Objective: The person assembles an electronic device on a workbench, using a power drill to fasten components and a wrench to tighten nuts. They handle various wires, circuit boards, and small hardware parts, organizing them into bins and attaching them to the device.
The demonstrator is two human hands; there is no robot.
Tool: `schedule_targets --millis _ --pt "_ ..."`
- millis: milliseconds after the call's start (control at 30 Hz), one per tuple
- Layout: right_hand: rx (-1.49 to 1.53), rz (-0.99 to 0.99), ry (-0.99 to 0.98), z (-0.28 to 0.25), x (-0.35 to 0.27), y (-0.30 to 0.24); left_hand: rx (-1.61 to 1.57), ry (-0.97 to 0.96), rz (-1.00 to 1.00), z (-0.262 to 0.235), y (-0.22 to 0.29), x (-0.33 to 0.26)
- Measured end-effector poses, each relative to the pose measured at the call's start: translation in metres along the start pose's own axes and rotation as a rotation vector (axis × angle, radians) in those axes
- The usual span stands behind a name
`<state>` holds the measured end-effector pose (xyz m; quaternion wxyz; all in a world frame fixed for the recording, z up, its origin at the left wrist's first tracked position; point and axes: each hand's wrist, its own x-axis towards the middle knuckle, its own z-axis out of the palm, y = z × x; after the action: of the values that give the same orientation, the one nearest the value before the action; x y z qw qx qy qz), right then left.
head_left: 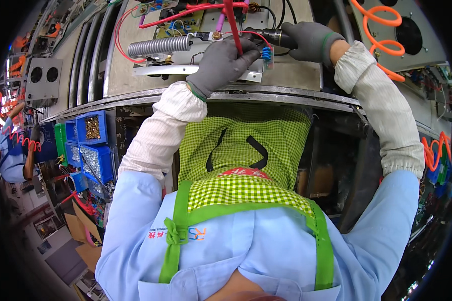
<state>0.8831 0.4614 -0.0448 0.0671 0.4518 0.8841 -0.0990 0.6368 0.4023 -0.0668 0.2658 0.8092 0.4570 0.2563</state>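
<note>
A: Wiring done? The left hand (pixel 221 62) pinches the red wire (pixel 234 30) at the blue connector (pixel 266 52)

B: Seemingly unfinished; the right hand (pixel 309 40), closed, grips a black driver (pixel 273 36) there

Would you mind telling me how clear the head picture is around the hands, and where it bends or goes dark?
In the head view the left hand and right hand in grey gloves look sharp and evenly lit; the ribbed metal cylinder shows mild glare; the metal shelf edge bows from the fisheye; the blue bins are softer; the corners are black.
</note>
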Motion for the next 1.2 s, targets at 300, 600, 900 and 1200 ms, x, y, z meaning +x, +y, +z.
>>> schedule_targets --millis 300,600,900,1200 --pt "0.045 -0.011 -0.054 -0.007 0.003 -0.003 -0.009 0.024 0.004 -0.001 0.001 0.000" --pt "0.059 0.017 -0.133 -0.014 -0.003 -0.009 0.021 -0.012 -0.021 0.003 -0.008 -0.002" --pt "0.032 0.036 -0.128 -0.006 0.000 -0.007 0.075 0.029 -0.014 0.003 -0.008 -0.003" --pt "0.021 0.045 -0.117 -0.003 0.002 -0.008 0.022 -0.036 -0.054 0.000 -0.007 -0.003"
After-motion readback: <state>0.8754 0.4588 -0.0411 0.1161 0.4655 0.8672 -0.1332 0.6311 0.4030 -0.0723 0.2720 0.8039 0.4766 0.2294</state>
